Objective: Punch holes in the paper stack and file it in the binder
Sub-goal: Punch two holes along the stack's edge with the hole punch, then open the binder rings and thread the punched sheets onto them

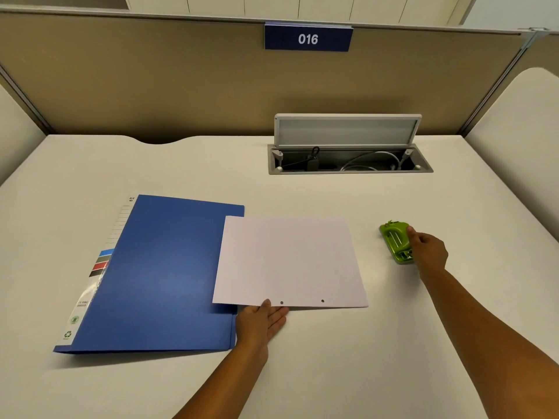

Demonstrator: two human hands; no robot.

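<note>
Pale grey laminate covers the desk [302,373], which is walled in at the back by a tan fabric partition [151,80] carrying a navy plate [308,38] marked 016. Set into the desktop near the back, a cable tray [348,163] stands with its lid raised, wires coiled inside. White cabinet fronts show above the partition. On the desk a closed blue binder [163,276] lies to the left; the white paper stack [287,261] overlaps its right edge, with two punched holes along the near side. The left hand [260,323] pinches the stack's near edge, thumb on top and fingers beneath. Well apart to the right, the right hand [428,252] rests its fingers on a green hole punch [393,240] sitting on the desk; whether it grips the punch I cannot tell
</note>
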